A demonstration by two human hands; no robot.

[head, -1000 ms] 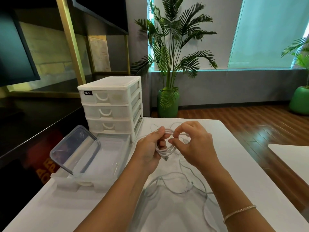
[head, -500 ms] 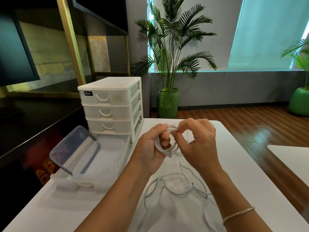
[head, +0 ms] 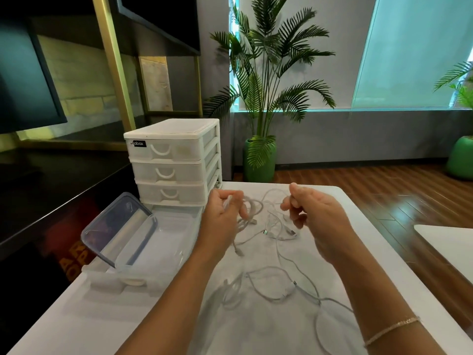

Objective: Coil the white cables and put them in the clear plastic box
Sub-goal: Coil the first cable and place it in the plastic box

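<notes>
Left hand (head: 225,216) is seen from the back, raised over the table (head: 345,213), its fingers curled round loops of white cable (head: 252,206); how many turns are held is hidden by the hand and smeared by motion blur. Right hand (head: 314,213) is held apart from it, fingers loosely bent; whether a strand is pinched at its fingertips cannot be told. More cables (head: 279,290) are strewn on the table between the forearms, their outlines faint against the white top, and one is cut off by the lower frame edge. The clear box (head: 163,252) stands open just left of the left wrist, its lid (head: 117,226) leaned inside. Drawers (head: 174,160) stand behind it.
</notes>
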